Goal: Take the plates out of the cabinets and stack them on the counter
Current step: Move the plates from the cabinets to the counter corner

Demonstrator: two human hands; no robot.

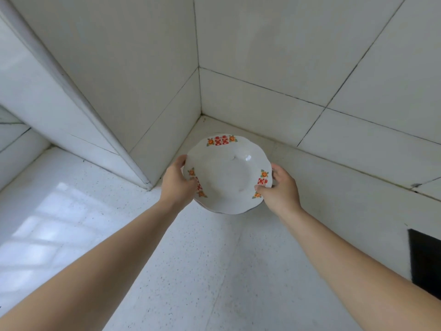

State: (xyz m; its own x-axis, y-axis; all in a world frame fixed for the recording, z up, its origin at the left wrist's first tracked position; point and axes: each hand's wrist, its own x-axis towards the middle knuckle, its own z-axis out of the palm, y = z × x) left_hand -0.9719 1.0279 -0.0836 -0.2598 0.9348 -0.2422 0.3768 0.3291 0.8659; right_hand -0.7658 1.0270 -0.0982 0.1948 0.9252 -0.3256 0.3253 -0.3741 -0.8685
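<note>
A white plate [226, 173] with a scalloped rim and red and orange flower prints is held over the speckled white counter [202, 271], near the tiled corner. My left hand [175, 185] grips its left rim, thumb on top. My right hand [280, 189] grips the right rim, thumb over a red print. Under the near rim a dark edge shows; I cannot tell whether it is a shadow or another plate. No cabinet is in view.
White tiled walls [286, 68] meet in a corner just behind the plate. A tiled pillar [78, 111] juts out on the left. A black rectangle [424, 259] sits at the counter's right edge. Window light falls on the counter's left part.
</note>
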